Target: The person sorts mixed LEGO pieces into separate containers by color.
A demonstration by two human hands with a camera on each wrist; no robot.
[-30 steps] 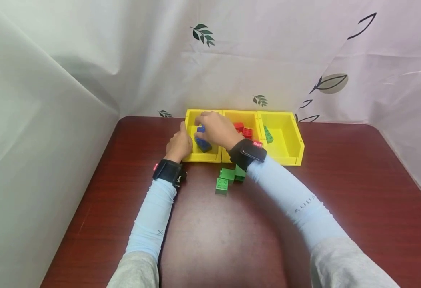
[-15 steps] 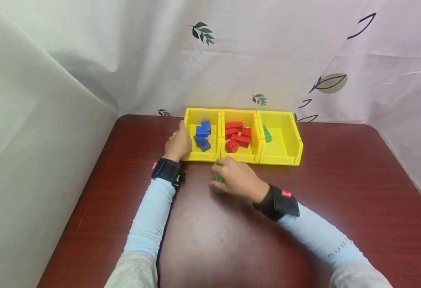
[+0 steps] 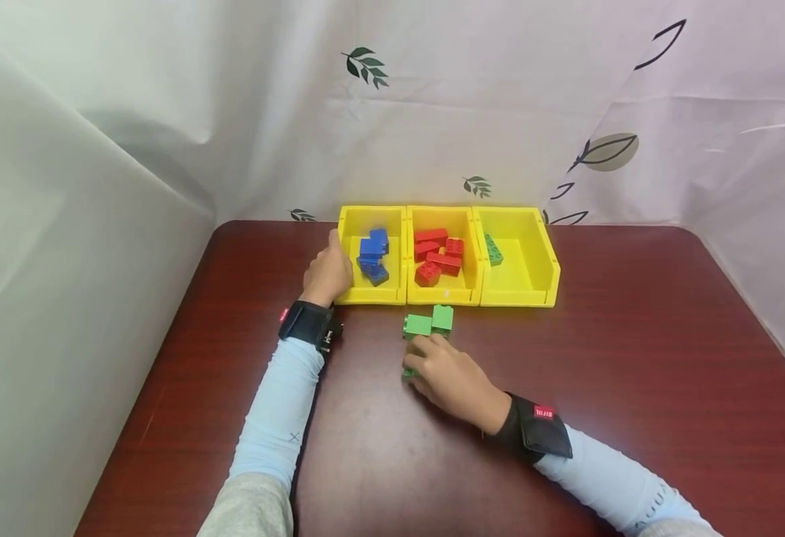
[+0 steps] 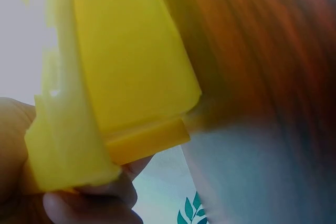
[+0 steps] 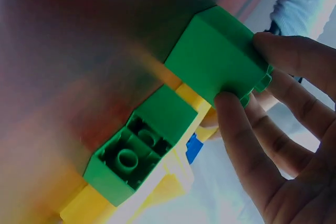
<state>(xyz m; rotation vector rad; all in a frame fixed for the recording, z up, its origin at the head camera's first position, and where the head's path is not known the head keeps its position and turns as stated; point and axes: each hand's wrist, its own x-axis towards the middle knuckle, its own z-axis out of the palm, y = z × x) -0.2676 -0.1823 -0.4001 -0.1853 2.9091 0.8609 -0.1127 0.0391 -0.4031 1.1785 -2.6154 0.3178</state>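
Note:
My left hand grips the left wall of the leftmost yellow bin. In the left wrist view, the fingers curl around the edge of that yellow bin. On the table in front of the bins, my right hand pinches a green building block between thumb and fingers. From the head, most of this block is hidden under the hand. Just beyond it, two more green blocks lie side by side; one shows its hollow underside in the right wrist view.
Blue blocks lie in the left bin. The middle bin contains several red blocks. One green block leans in the right bin. A patterned white curtain hangs behind the dark red table.
My right hand has left the blue blocks in the left bin, come back toward me and taken hold of the nearest green block. My left hand stays on the bin wall.

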